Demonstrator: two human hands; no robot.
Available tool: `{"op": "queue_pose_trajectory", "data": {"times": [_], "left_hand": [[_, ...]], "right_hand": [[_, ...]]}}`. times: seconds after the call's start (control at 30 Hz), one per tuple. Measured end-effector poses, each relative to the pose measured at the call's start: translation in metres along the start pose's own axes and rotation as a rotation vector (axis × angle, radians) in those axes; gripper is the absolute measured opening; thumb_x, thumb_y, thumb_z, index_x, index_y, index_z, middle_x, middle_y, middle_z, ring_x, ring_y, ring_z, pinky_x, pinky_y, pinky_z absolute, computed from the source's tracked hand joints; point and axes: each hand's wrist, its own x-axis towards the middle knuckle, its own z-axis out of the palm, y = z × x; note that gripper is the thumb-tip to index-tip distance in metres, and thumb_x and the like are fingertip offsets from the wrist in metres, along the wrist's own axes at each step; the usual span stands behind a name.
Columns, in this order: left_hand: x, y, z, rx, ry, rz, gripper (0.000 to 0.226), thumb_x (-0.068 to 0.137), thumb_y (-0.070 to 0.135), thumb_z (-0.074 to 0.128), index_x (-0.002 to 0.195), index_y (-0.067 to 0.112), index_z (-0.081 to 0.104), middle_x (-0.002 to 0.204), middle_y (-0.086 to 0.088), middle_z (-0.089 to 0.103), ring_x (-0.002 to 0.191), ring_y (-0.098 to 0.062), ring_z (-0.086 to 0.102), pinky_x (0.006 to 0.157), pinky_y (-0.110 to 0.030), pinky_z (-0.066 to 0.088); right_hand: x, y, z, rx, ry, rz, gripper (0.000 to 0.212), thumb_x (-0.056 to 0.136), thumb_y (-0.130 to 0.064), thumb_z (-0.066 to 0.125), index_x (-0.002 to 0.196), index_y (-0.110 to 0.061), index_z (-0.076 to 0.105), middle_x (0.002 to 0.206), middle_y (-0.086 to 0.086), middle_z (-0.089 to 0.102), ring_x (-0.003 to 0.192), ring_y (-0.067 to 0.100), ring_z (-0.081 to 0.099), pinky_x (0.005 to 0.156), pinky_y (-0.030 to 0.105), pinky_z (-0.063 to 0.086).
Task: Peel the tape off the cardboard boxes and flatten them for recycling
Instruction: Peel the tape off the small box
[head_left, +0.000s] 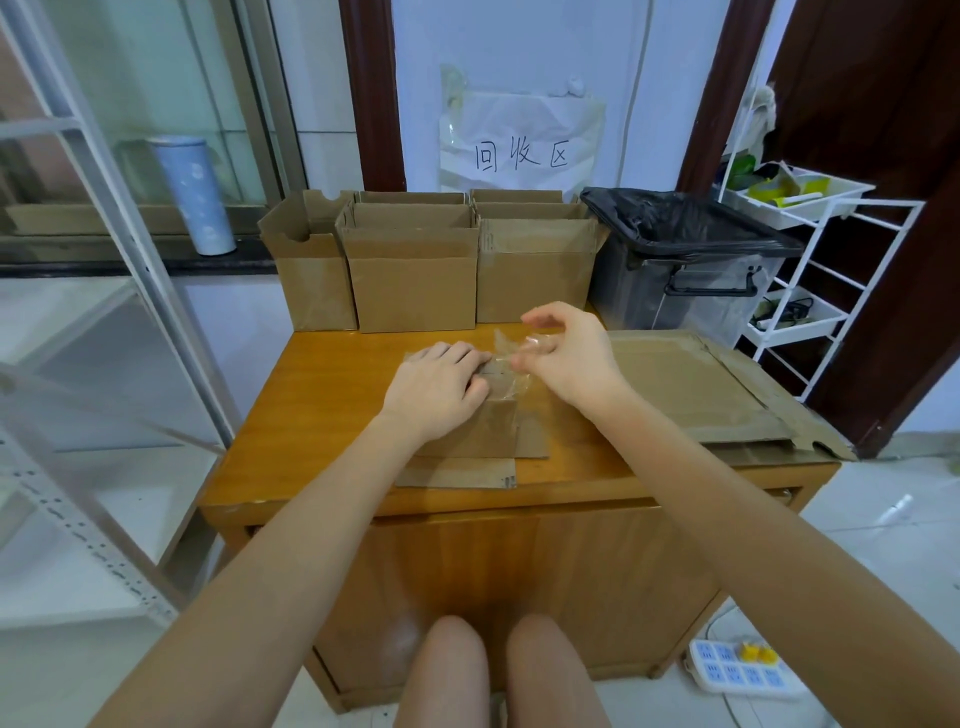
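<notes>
A small cardboard box (493, 431) with its flaps spread out rests in the middle of the wooden table (311, 415). My left hand (439, 387) presses flat on the box's top. Just right of it, my right hand (566, 358) pinches a strip of clear tape (506, 353) that lifts off the box top. Three open cardboard boxes (410, 270) stand in a row at the table's far edge. Flattened cardboard (696, 389) is stacked on the right side of the table.
A clear bin lined with a black bag (685, 265) stands behind the table at the right. Beside it is a white wire rack (810, 291). A metal shelf frame (119, 322) is at the left. A power strip (737, 670) lies on the floor.
</notes>
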Motion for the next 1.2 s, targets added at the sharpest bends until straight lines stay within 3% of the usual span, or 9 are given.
{"op": "queue_pose_trajectory", "data": {"times": [0.13,0.3,0.4,0.57,0.67,0.77,0.9,1.03,1.2], "left_hand": [[0.0,0.0,-0.001,-0.001,-0.003,0.004,0.044,0.1,0.035,0.029,0.136,0.023,0.049,0.135,0.005,0.053,0.121,-0.013,0.048,0.096,-0.029,0.04],[0.0,0.001,0.0,0.005,-0.006,0.0,0.044,0.1,0.036,0.028,0.137,0.024,0.048,0.136,0.005,0.052,0.121,-0.013,0.048,0.097,-0.029,0.039],[-0.001,0.001,0.0,0.007,0.0,0.0,0.044,0.1,0.036,0.029,0.138,0.024,0.047,0.136,0.005,0.052,0.122,-0.012,0.047,0.098,-0.028,0.039],[-0.001,0.001,-0.001,0.008,-0.001,0.0,0.044,0.1,0.036,0.028,0.138,0.024,0.047,0.136,0.005,0.051,0.122,-0.012,0.047,0.098,-0.029,0.039],[0.0,0.001,-0.001,0.01,-0.014,0.0,0.044,0.1,0.036,0.028,0.139,0.024,0.045,0.137,0.005,0.05,0.122,-0.012,0.046,0.099,-0.028,0.038],[0.0,0.0,-0.001,0.016,-0.02,0.005,0.045,0.101,0.036,0.027,0.14,0.023,0.045,0.138,0.004,0.05,0.123,-0.013,0.046,0.1,-0.029,0.037],[0.0,0.001,-0.002,0.018,-0.022,0.006,0.044,0.101,0.036,0.027,0.139,0.023,0.046,0.136,0.003,0.051,0.122,-0.014,0.047,0.098,-0.029,0.039],[0.0,0.001,-0.002,0.013,-0.022,0.0,0.044,0.101,0.036,0.027,0.139,0.024,0.046,0.137,0.004,0.05,0.123,-0.014,0.046,0.099,-0.03,0.038],[0.0,0.001,-0.001,0.008,-0.03,-0.011,0.044,0.101,0.036,0.027,0.139,0.025,0.045,0.138,0.005,0.05,0.123,-0.013,0.045,0.1,-0.03,0.036]], "right_hand": [[0.0,0.005,-0.005,-0.03,-0.17,0.015,0.029,0.082,-0.015,0.073,0.111,-0.016,0.067,0.11,-0.004,0.064,0.107,0.012,0.057,0.097,0.03,0.045],[-0.003,0.022,-0.006,-0.066,-0.234,-0.113,0.009,0.09,-0.014,0.064,0.097,-0.02,0.065,0.098,-0.009,0.062,0.098,0.012,0.06,0.093,0.042,0.052],[-0.005,0.026,-0.003,-0.154,-0.255,-0.184,0.017,0.094,-0.015,0.058,0.106,-0.023,0.067,0.108,-0.008,0.063,0.098,0.011,0.058,0.095,0.038,0.05],[-0.007,0.029,-0.013,-0.253,-0.445,-0.287,0.036,0.092,-0.01,0.058,0.127,-0.02,0.059,0.129,-0.004,0.051,0.116,0.01,0.05,0.093,0.015,0.043],[-0.007,0.027,-0.024,-0.314,-0.551,-0.294,0.045,0.095,-0.001,0.048,0.134,-0.022,0.052,0.145,-0.004,0.043,0.132,0.009,0.039,0.106,0.021,0.036],[-0.005,0.019,-0.029,-0.454,-0.619,-0.334,0.047,0.097,-0.002,0.044,0.138,-0.024,0.048,0.146,-0.006,0.044,0.136,0.009,0.036,0.114,0.027,0.028],[-0.008,0.01,-0.032,-0.516,-0.606,-0.345,0.05,0.092,-0.012,0.059,0.138,-0.025,0.047,0.136,-0.007,0.052,0.115,0.006,0.049,0.101,0.024,0.041],[-0.013,0.012,-0.027,-0.436,-0.533,-0.307,0.06,0.081,-0.025,0.074,0.136,-0.018,0.05,0.113,-0.008,0.055,0.095,0.003,0.049,0.088,0.019,0.045],[-0.018,0.015,-0.009,-0.455,-0.412,-0.327,0.041,0.085,-0.027,0.069,0.122,-0.013,0.059,0.102,0.0,0.058,0.089,0.013,0.051,0.086,0.029,0.046]]}}
